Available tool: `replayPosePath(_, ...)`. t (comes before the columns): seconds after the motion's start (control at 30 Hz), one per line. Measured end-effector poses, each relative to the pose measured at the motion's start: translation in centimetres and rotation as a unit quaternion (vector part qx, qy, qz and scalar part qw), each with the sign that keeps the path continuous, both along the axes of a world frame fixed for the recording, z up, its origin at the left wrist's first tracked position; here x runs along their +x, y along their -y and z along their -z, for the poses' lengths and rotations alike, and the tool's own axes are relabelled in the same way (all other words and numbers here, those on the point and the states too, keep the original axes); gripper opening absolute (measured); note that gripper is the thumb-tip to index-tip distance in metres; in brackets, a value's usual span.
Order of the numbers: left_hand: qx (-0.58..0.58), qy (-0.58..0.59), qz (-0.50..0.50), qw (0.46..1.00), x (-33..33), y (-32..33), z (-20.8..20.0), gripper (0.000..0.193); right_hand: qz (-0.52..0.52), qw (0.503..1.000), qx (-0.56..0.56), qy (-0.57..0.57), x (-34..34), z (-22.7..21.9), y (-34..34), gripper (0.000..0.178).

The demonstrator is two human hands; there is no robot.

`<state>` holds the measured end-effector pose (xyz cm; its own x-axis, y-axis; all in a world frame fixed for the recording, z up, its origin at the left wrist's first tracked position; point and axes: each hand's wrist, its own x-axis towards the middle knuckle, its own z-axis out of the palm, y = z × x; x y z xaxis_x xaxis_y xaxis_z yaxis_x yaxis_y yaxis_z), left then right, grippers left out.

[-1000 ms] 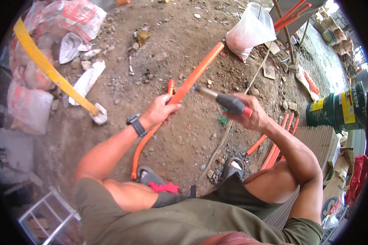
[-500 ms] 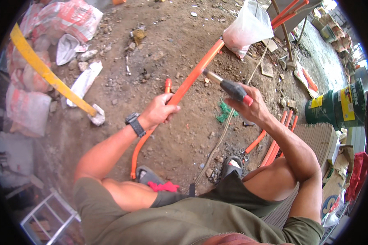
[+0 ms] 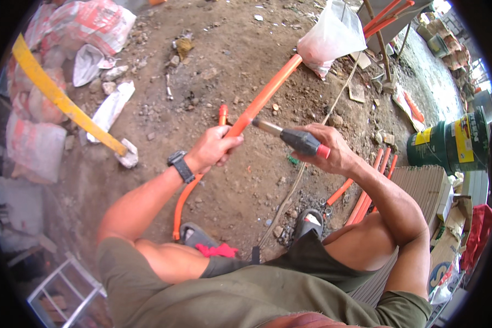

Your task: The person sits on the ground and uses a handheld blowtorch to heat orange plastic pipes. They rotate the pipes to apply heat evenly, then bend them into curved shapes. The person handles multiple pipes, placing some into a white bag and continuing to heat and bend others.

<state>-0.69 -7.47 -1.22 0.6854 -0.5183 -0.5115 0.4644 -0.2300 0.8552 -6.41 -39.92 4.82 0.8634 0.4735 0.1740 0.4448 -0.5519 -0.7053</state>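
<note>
My left hand [image 3: 212, 148], with a dark watch on its wrist, is closed around an orange plastic pipe [image 3: 271, 93]. The pipe slants up and right from my fist, its far end close to a white plastic bag. My right hand [image 3: 330, 146] grips a gas torch [image 3: 300, 140] with a dark body, a metal nozzle and a red end. The nozzle tip points at the pipe a little beyond my left hand; whether they touch I cannot tell. No flame is visible. A curved orange pipe [image 3: 185, 205] hangs or lies below my left hand, ending near my left foot.
Several orange pipes [image 3: 364, 192] lie beside my right knee, near stacked boards [image 3: 418, 188] and green buckets [image 3: 467, 141]. The white plastic bag [image 3: 333, 38] stands ahead. A yellow bar [image 3: 65, 98] and filled sacks [image 3: 35, 147] are at left. A cord [image 3: 311, 150] crosses the rubble-strewn dirt.
My right hand has brought the torch down and left, so its nozzle points at a part of the pipe nearer my left hand. The left hand keeps its grip, almost still.
</note>
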Motion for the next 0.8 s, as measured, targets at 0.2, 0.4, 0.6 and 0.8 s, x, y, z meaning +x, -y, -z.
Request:
replayPosePath(0.2, -0.03, -0.033, -0.008, 0.999, -0.3, -0.6, 0.7, 0.022, 0.131, 0.979, 0.027, -0.151, 0.6, -1.6, 0.2, 0.051)
replayPosePath(0.4, -0.079, -0.061, -0.02, 0.995, 0.4, -0.3, 0.8, 0.028, 0.066, 0.988, 0.066, -0.123, 0.4, -0.6, 0.5, 0.048)
replayPosePath(0.6, -0.11, -0.116, -0.004, 0.987, 0.3, -0.9, 0.6, 0.037, 0.065, 0.992, 0.044, -0.102, 0.4, -0.5, 1.2, 0.054)
replayPosePath(0.8, -0.134, -0.162, -0.022, 0.977, 0.6, -1.2, 1.1, 0.054, 0.177, 0.957, 0.045, -0.225, 1.0, -1.9, 1.1, 0.052)
